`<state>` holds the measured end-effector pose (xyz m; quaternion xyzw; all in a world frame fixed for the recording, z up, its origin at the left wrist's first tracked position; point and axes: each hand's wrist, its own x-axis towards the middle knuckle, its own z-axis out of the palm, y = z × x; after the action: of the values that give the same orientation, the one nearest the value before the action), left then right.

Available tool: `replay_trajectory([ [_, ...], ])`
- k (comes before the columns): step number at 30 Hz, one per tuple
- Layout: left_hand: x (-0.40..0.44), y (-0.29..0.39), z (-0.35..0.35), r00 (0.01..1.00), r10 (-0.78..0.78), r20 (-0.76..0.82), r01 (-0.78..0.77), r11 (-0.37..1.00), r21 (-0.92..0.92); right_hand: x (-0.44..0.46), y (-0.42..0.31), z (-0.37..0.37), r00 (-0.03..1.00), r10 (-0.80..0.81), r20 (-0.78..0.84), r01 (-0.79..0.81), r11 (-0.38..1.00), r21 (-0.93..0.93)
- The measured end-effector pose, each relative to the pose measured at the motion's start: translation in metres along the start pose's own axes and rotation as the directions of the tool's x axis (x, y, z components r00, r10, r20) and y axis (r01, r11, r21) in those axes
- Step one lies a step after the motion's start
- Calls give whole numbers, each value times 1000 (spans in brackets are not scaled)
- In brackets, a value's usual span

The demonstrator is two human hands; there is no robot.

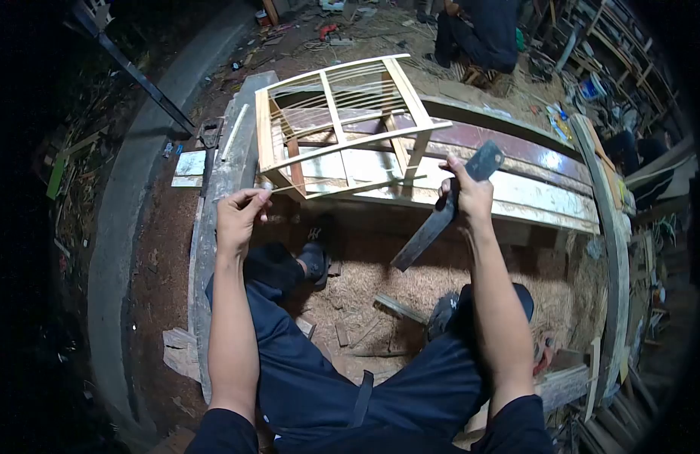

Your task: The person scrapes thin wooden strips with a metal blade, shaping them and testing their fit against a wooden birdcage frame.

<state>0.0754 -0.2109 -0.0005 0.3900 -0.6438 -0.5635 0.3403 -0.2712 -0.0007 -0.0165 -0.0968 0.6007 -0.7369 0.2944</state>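
Note:
My right hand (pixel 471 195) is wrapped round the middle of a dark, flat, blade-like tool (pixel 429 234). The tool slants, its wide end with a hole up to the right and its narrower end down to the left. My left hand (pixel 238 221) is closed in a pinch beside the near left corner of a pale wooden cage frame (pixel 341 140). A small pale bit shows at its fingertips, but what it holds is too small to make out. Thin parallel rods run across the frame, which rests tilted on the planks in front of me.
Long planks (pixel 516 195) form a bench across the front, with thick beams (pixel 618 250) at the sides. Wood shavings and offcuts (pixel 399 309) cover the ground between my feet. Another person (pixel 482 34) crouches at the back. A pole (pixel 145 79) leans at the left.

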Motion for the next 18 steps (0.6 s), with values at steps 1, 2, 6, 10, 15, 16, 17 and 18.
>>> replay_trajectory([
  [1,1,-3,-3,1000,1,-11,-1,1000,-3,1,6,4,1000,7,-8,-6,998,62],
  [2,0,-7,-5,998,-53,-44,50,997,-65,5,9,6,998,56,7,-56,997,60],
  [6,5,-10,-9,993,-61,-100,39,976,-216,11,-1,23,995,-46,86,40,997,69],
  [10,11,-3,-10,986,-10,-168,-43,952,-304,28,-12,24,992,-61,108,59,998,27],
  [15,37,18,-4,972,37,-230,-126,915,-382,37,-58,39,982,-128,136,157,961,-227],
  [16,45,19,-5,973,39,-229,-125,920,-373,46,-66,40,973,-149,176,196,935,-295],
  [17,54,21,-6,973,40,-226,-122,924,-362,56,-72,41,962,-164,217,235,903,-359],
  [18,62,21,-7,974,60,-220,-135,930,-343,65,-74,45,949,-205,240,294,851,-435],
])
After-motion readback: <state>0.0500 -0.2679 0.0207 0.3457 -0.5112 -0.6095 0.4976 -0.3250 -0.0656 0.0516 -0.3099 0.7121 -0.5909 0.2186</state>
